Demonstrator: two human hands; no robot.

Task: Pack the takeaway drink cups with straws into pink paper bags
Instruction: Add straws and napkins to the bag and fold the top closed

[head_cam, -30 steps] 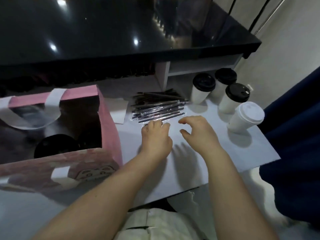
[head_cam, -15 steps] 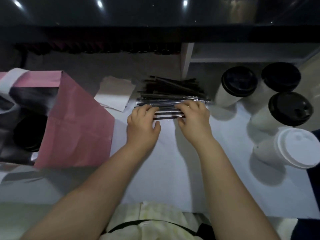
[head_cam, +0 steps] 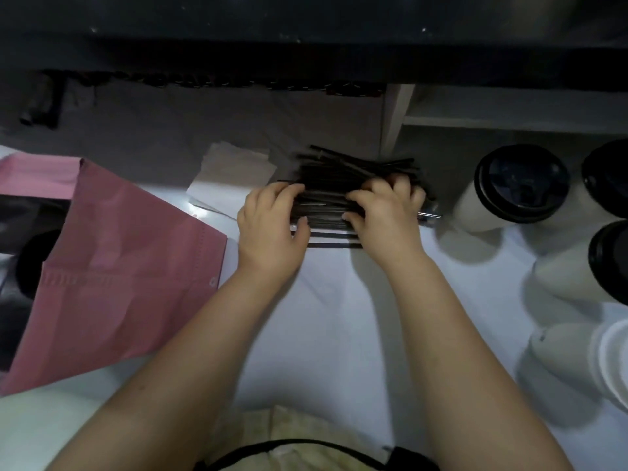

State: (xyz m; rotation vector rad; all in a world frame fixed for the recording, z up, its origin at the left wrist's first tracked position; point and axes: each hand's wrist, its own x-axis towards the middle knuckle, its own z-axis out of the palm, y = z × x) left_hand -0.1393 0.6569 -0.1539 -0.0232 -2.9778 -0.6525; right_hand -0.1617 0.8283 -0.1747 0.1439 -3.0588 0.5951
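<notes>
A pile of black wrapped straws (head_cam: 326, 212) lies on the white surface (head_cam: 326, 300) ahead of me. My left hand (head_cam: 272, 229) rests on the pile's left end, fingers curled over the straws and thumb against them. My right hand (head_cam: 384, 212) lies on the right end with bent fingers dug into the pile. An open pink paper bag (head_cam: 112, 266) stands at the left, a black-lidded cup (head_cam: 34, 263) inside it. Three white cups with black lids (head_cam: 520, 185) and one white-lidded cup (head_cam: 598, 365) stand at the right.
A folded paper piece (head_cam: 231, 178) lies left of the straws. A dark counter edge (head_cam: 306, 62) overhangs the far side, with a white shelf upright (head_cam: 394, 120) beneath it. My pale garment (head_cam: 306, 433) shows at the bottom.
Both hands reached forward from the bare surface onto the straw pile and pushed deeper into it. The view tilted down and moved closer, so bag and cups shifted outward.
</notes>
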